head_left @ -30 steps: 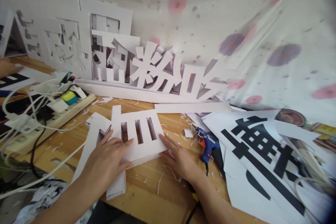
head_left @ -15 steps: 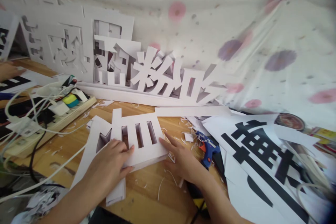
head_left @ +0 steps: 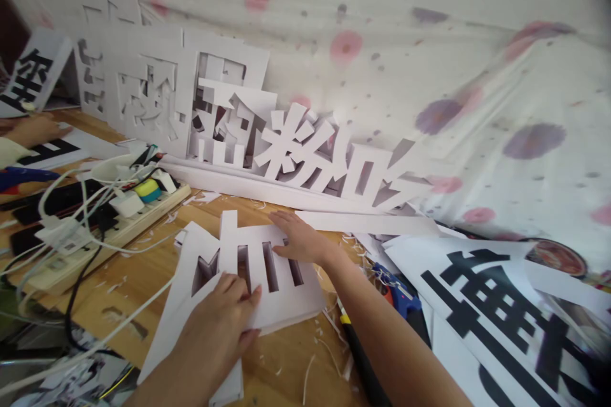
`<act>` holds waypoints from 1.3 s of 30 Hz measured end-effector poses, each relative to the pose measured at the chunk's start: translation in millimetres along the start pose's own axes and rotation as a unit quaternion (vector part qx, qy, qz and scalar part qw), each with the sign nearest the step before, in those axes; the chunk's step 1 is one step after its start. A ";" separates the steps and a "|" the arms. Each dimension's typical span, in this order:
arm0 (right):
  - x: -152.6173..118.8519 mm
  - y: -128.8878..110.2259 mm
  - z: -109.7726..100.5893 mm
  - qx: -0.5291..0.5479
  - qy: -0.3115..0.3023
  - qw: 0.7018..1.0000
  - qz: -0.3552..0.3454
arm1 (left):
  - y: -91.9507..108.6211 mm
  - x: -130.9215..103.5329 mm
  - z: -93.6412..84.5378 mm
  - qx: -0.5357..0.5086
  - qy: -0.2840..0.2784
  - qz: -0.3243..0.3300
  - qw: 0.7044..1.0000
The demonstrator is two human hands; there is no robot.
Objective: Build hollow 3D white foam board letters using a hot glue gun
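A thick white foam-board character (head_left: 286,308) with rectangular slots lies on the wooden table (head_left: 281,362). Over its lower left part, my left hand (head_left: 219,311) grips with bent fingers on top and the thumb at the near edge. My right hand (head_left: 303,238) lies across the upper right of the piece, open, its fingers stretched towards the far edge. Adjoining on the left is a slanted white foam piece (head_left: 176,292), partly covered by my left hand and forearm. A black and yellow cutter knife (head_left: 353,337) lies beside my right forearm.
A blue glue gun (head_left: 403,299) and printed character sheets (head_left: 458,337) lie to the right. Left stands a power strip (head_left: 157,206) with tangled cables. White cut-out characters (head_left: 291,146) lean along the back. Another person's hand (head_left: 35,130) is at far left.
My right hand has moved from the character's right edge up and left onto its upper part. My left hand stays on the piece. The view has shifted, showing more on the left.
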State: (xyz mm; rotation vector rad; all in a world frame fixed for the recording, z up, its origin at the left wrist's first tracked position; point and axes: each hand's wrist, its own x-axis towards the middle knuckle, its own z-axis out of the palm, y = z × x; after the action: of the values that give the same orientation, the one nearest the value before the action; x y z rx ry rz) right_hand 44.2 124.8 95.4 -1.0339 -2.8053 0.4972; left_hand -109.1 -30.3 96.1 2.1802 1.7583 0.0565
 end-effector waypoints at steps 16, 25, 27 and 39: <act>12.4 2.2 -13.4 -0.117 -0.107 0.987 -0.001 | -2.5 0.3 4.9 0.026 -0.024 0.023 0.999; 11.1 5.1 -4.9 -0.135 -0.083 0.987 -0.003 | -1.6 2.5 5.7 0.031 -0.027 0.024 0.999; 11.8 5.1 -5.0 -0.139 -0.083 0.987 -0.003 | -1.9 2.3 6.9 0.037 -0.023 0.024 0.999; 14.3 3.7 -5.4 -0.159 -0.092 0.983 0.006 | 0.4 1.5 0.2 0.051 -0.051 0.027 0.997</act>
State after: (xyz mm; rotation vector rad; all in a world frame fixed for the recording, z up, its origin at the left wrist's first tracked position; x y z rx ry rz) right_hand 36.8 138.1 99.0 -1.1094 -3.1170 0.1529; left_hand -108.3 -28.9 95.8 2.2592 1.6818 -0.1330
